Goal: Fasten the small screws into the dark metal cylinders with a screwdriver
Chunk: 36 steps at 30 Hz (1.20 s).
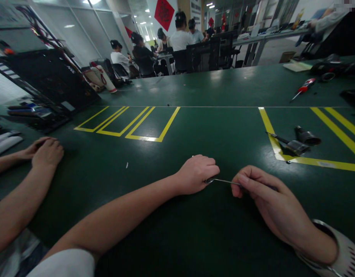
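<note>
The thin metal rod (225, 181) is in the gap between the two hands, over the green bench (177, 234), much closer to the person than to the bench's far edge. It lies almost flat and dips a tiny bit to the right. One end meets a small dark piece (209, 181) at the left hand (198, 175). The other end goes in at the tips of the right hand (265, 194).

The left arm comes out of a white sleeve (64, 265) and reaches forward and to the right, low over the bench. The left hand has its back up, and its fingers are curled in tight around the small dark piece.

The right arm comes from the near right side, with a pale band (349, 256) around the wrist. The right hand is turned with its thumb on top. Thumb and first finger are pressed together on the rod, and the other fingers are tucked under. I can't tell if this hand touches the bench.

Past the right hand, a dark tool with a thin tip (298, 147) lies over yellow tape (266, 123). A red screwdriver (303, 89) lies farther back, toward the bench's far edge. On the left, another person's hands (49, 154) are close together.
</note>
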### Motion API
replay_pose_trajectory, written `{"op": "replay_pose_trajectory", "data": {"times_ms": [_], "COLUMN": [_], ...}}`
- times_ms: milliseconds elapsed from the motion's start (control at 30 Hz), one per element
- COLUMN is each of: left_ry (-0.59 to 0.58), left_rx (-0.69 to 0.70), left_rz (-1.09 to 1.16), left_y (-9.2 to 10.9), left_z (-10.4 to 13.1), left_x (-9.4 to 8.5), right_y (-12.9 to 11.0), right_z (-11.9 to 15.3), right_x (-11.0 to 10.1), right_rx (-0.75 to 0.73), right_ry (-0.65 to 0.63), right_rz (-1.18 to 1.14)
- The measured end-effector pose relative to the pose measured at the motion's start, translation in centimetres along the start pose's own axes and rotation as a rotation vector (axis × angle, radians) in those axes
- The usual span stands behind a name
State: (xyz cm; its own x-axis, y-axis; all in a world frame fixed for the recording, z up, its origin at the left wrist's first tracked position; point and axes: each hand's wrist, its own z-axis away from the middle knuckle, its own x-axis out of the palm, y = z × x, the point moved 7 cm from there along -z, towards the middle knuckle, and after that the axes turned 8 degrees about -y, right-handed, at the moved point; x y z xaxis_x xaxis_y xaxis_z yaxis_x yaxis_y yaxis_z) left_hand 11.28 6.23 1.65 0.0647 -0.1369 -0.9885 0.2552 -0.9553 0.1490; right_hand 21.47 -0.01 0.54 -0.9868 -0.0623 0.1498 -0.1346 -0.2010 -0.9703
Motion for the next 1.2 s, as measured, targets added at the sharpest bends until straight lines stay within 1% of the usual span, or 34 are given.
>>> {"op": "replay_pose_trajectory", "data": {"times_ms": [200,500,767,833,967,1067,1200], "left_ry": [0.001,-0.037,-0.024,0.004,0.104,0.149,0.176], "left_rx": [-0.011,-0.043,-0.066,-0.105,-0.186,-0.156,-0.112], "left_rz": [0.052,0.102,0.129,0.171,0.322,0.41,0.483], "left_y": [-0.2,-0.5,-0.7,-1.0,-2.0,-2.3,-2.4], "left_z": [0.1,0.0,0.1,0.2,0.4,0.4,0.4], "left_x": [-0.1,0.1,0.2,0.2,-0.3,-0.5,-0.6], "right_y": [-0.3,-0.8,-0.8,-0.9,-0.9,-0.8,-0.6], "right_z": [0.0,0.0,-0.1,0.0,0.1,0.2,0.3], "right_x": [-0.4,-1.0,-1.1,-1.2,-1.3,-1.1,-1.0], "right_rx": [0.001,-0.005,-0.006,-0.019,-0.057,-0.073,-0.076], "right_ry": [0.044,0.095,0.105,0.116,0.118,0.095,0.065], "right_rz": [0.005,0.005,-0.033,-0.044,-0.057,-0.047,-0.031]}}
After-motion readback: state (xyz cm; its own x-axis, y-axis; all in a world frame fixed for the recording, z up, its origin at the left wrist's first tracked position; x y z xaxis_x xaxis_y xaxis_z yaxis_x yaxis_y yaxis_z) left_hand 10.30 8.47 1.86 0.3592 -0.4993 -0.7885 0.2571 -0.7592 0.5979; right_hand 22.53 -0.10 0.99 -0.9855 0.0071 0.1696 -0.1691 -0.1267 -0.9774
